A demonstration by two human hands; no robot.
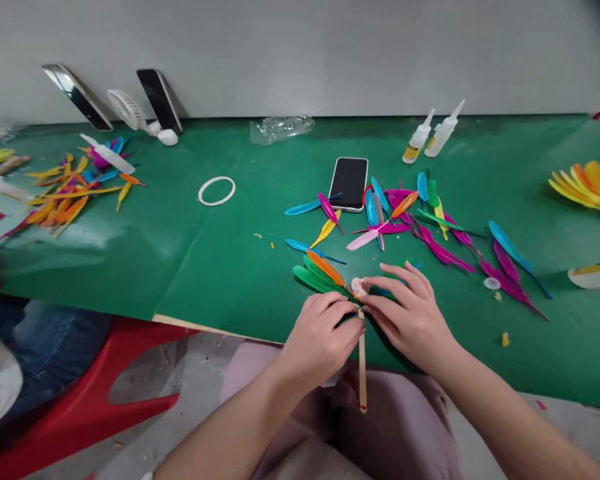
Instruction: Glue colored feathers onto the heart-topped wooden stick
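Observation:
My left hand [325, 333] is closed, its fingertips pinching a flat wooden stick [363, 373] near the table's front edge. The stick's lower end hangs past the edge over my lap, with a bit of red at its tip. At its top sits a small round, shiny pinkish piece [359, 287]. Green feathers [316, 275] and an orange feather [326, 267] fan out leftward from there. My right hand [410, 313] has thumb and fingers drawn together at the same spot; what they grip is hidden. Blue feather parts show beneath its fingers.
Loose coloured feathers [443, 250] lie around a phone [349, 181]. Two glue bottles [417, 141] stand at the back. A white ring [217, 191] and crumpled plastic [283, 129] lie farther left. Another person's jeans [55, 340] and a red chair [95, 380] are at left; an orange-yellow feather fan [593, 187] is at right.

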